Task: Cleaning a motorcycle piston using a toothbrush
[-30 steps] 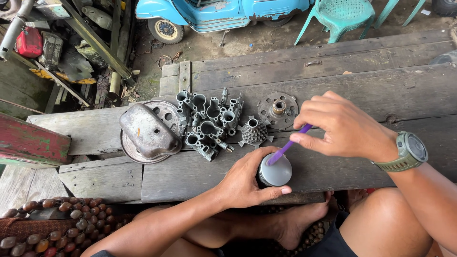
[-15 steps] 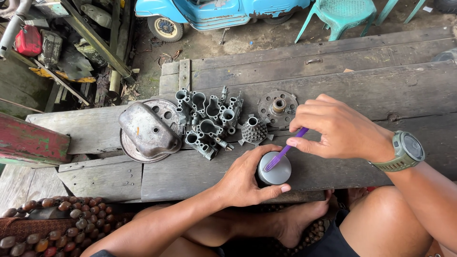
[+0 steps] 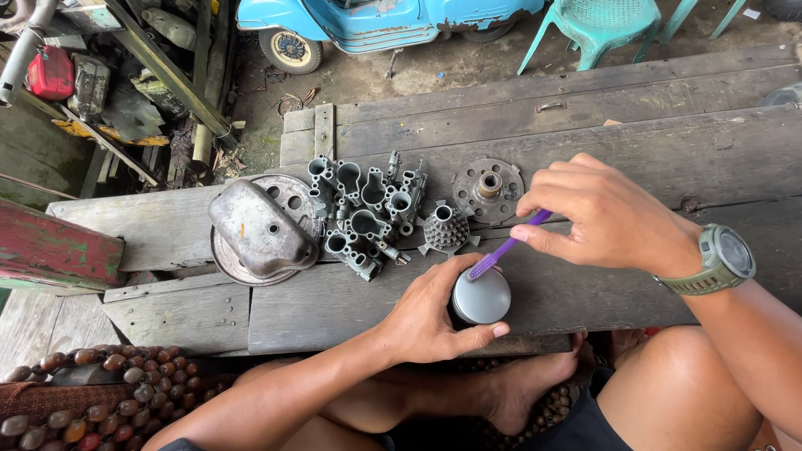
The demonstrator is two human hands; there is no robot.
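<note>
My left hand [image 3: 434, 313] grips a small round grey metal can [image 3: 482, 296] that stands on the wooden plank bench [image 3: 334, 292]. My right hand [image 3: 601, 219] holds a purple toothbrush [image 3: 505, 248] with its bristle end resting on the can's top at the far-left rim. A green watch sits on my right wrist. Just beyond the can lie grey cast metal engine parts: several carburettor-like bodies [image 3: 368, 213], a small finned piece [image 3: 447, 230] and a round flange disc [image 3: 487, 188].
A dented metal cover [image 3: 259, 230] rests on a round perforated plate at the left of the parts. Behind the bench stand a blue scooter [image 3: 376, 21] and a green plastic chair [image 3: 606, 25]. Scrap metal lies at far left. A beaded seat mat [image 3: 75, 397] sits lower left.
The brush head has shifted slightly across the can's top toward its left rim; my right hand moved a little with it. My left hand keeps its hold.
</note>
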